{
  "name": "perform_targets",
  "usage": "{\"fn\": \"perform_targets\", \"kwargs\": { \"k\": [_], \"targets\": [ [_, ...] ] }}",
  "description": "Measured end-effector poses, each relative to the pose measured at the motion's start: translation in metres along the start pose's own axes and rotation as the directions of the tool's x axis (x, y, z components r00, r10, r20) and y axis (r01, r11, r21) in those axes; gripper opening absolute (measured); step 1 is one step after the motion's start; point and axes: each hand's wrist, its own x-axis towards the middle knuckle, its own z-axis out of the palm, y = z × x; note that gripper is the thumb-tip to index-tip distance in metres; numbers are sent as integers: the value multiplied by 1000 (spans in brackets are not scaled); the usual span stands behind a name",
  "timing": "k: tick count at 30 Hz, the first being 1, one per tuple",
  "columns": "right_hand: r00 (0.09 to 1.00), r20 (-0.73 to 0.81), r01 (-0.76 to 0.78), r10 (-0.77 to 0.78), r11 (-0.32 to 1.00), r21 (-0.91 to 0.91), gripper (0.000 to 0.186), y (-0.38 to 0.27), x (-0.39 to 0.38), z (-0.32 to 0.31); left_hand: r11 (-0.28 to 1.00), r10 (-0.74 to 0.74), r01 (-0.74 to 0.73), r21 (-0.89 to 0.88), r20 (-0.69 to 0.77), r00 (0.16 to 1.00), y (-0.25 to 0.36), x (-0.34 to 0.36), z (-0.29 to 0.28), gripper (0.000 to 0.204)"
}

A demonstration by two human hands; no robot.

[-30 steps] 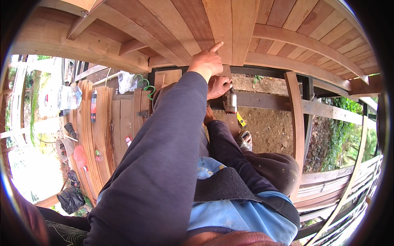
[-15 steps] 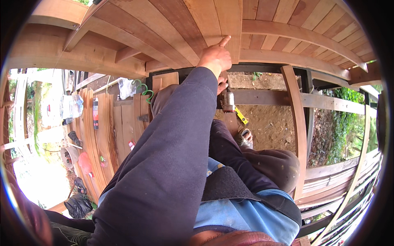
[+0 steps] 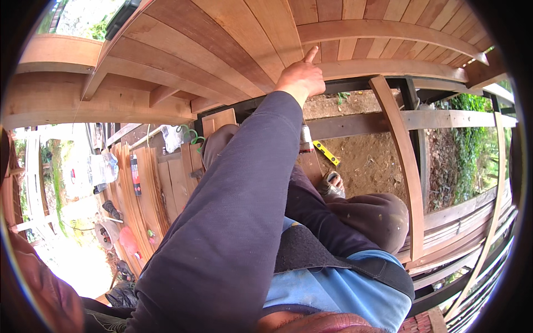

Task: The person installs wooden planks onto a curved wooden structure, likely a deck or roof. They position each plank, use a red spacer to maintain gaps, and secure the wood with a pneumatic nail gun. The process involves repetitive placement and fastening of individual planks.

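My left hand [image 3: 302, 79] is at the front right edge of the outermost reddish-brown wooden board [image 3: 272, 30] overhead. One digit points up along the edge; the other fingers curl, and what lies within them is hidden. My left forearm crosses the middle of the view. Just below the hand, a silver metal tool [image 3: 306, 139] with a dark red lower end shows partly past the sleeve. Its upper part is covered. The right sleeve [image 3: 319, 208] runs beneath my left arm, and my right hand is hidden behind it.
A yellow spirit level [image 3: 326, 152] lies beside the tool, near a foot in a sandal [image 3: 332, 184]. An upright wooden post [image 3: 397, 161] stands to the right. Stacked planks [image 3: 147, 188], a red-and-black tube [image 3: 135, 175] and a green coiled hose [image 3: 191, 133] are on the left.
My left hand has shifted right, from the face of the board to its edge. The view has tilted slightly. Right fingers seen near the tool before are now covered by my left forearm.
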Motion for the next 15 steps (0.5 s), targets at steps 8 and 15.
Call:
{"fn": "perform_targets", "kwargs": {
  "k": [8,15],
  "targets": [
    [999,20,-53,51,993,102,28,-8,3,4,694,-243,247,676,-104,965,21,20,7,28],
    [995,24,-105,102,976,192,32,-13,0,1,918,-120,-9,397,299,947,8,36,-33,32]
  ]
}}
